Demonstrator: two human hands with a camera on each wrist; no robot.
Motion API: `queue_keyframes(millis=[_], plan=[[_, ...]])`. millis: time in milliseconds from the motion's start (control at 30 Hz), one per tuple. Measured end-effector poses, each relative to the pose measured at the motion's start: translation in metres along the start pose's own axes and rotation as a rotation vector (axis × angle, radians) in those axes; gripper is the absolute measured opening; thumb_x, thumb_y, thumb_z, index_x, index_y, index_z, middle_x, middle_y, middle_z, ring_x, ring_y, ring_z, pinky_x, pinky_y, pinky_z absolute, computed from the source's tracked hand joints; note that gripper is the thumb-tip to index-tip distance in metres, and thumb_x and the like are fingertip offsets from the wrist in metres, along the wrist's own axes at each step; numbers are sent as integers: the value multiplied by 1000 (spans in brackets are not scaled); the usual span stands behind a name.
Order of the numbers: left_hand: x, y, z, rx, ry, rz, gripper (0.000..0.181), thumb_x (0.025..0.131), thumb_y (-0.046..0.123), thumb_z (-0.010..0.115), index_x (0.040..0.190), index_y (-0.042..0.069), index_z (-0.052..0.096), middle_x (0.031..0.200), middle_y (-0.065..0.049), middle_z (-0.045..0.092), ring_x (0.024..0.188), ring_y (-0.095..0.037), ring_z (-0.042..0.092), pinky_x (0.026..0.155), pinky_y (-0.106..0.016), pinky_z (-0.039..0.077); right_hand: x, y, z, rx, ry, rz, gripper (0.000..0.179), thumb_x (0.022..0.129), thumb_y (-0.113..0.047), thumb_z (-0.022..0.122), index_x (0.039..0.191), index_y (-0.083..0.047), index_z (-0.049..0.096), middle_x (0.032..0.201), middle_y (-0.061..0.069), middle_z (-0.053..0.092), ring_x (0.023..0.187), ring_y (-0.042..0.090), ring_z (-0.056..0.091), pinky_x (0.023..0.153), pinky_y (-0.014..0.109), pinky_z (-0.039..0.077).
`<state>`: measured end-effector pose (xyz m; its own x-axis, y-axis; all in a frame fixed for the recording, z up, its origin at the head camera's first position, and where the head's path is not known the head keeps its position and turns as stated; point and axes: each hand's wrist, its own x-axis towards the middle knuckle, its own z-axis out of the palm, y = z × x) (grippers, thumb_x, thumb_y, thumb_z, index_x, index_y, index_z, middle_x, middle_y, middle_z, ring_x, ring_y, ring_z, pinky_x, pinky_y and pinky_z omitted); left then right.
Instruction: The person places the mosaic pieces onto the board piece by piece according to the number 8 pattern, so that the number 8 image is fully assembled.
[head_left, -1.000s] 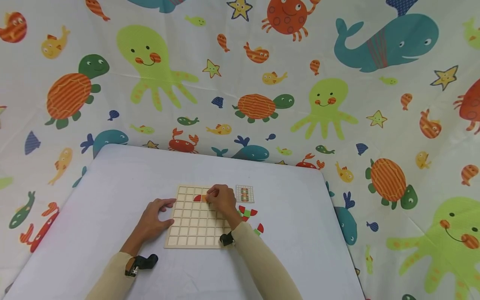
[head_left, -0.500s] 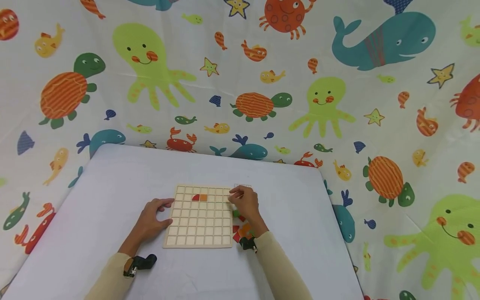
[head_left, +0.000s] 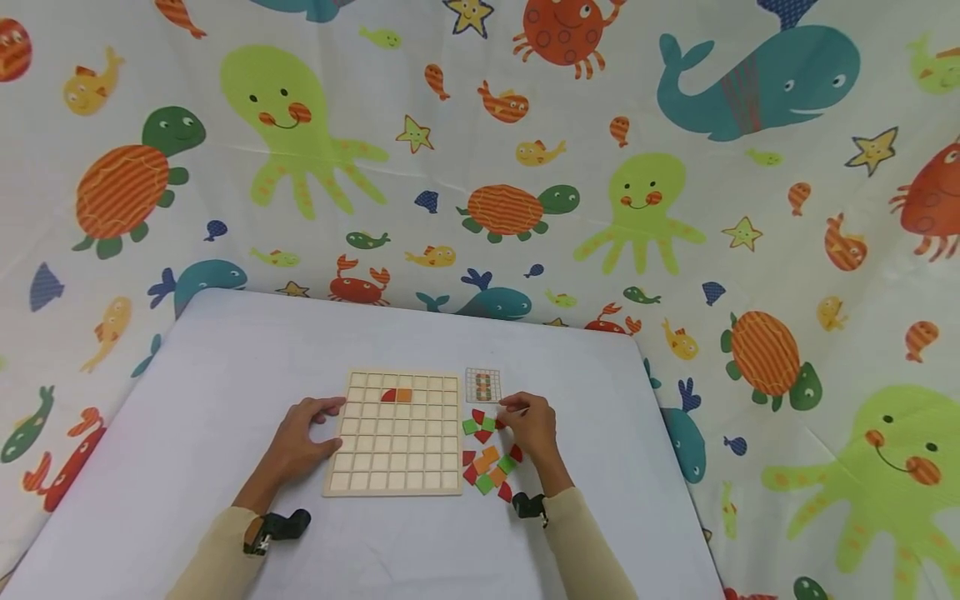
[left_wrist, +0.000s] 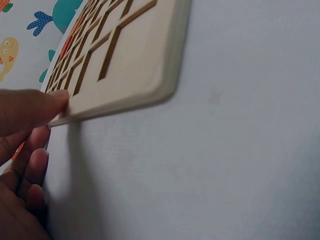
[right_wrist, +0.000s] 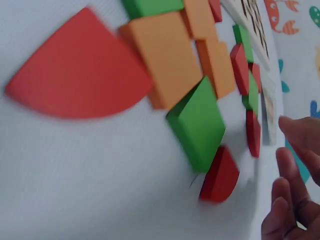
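Observation:
A wooden grid board (head_left: 392,457) lies on the white table. In one upper row, a red quarter-circle tile (head_left: 388,396) sits beside an orange square tile (head_left: 404,395). My left hand (head_left: 298,437) rests at the board's left edge, thumb and fingers spread apart; in the left wrist view the thumb (left_wrist: 35,109) touches the rim. Right of the board, my right hand (head_left: 534,427) hovers by the upper group of loose tiles, nearest a red one at its fingertips. The right wrist view shows its relaxed fingers (right_wrist: 287,165) with nothing between them.
Loose red, green and orange tiles form two groups right of the board, including a green square (head_left: 470,427) and an orange square (right_wrist: 165,57). A small pattern card (head_left: 482,386) lies beyond them. Behind the table hangs a sea-animal cloth (head_left: 442,167).
My right hand has drawn back from the orange tile on the board and moved right to the loose tiles, uncovering the card and tiles. My left hand has stayed at the board's edge.

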<state>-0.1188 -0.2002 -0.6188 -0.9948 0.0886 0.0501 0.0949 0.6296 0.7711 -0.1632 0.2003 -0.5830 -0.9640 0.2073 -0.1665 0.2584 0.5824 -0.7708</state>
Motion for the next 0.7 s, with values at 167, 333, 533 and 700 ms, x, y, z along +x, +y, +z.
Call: queue_keyframes(millis=[167,333,533,700], plan=[[-1,0,0,1,4,-4,68,83,2,82,147,6,59,126,-15,64,109,-26,50,93,-42,40,-3,6,-3,-68,-18,34,13,89,-16,86,101,-17,81,94,3,70,86,22,60,71,31,52],[0,-1,1,0,-1,-9,68,83,3,82,147,6,59,127,-15,64,109,-26,50,93,-43,40,-6,9,-2,-113,-30,48,12,89,-16,86,100,-17,81,92,2,68,90,22,59,76,31,53],[1,-2,0,4,-23,-25,69,84,3,81,149,6,58,129,-15,62,112,-26,49,95,-44,40,-7,12,-1,-98,-50,39,12,90,-16,85,97,-17,75,93,4,66,89,23,57,73,30,52],[0,0,0,9,-17,-18,69,84,2,81,149,5,58,128,-15,63,111,-26,50,95,-45,40,-7,13,-3,-61,-82,9,18,93,-16,82,98,-16,66,94,5,65,89,24,58,74,31,54]])
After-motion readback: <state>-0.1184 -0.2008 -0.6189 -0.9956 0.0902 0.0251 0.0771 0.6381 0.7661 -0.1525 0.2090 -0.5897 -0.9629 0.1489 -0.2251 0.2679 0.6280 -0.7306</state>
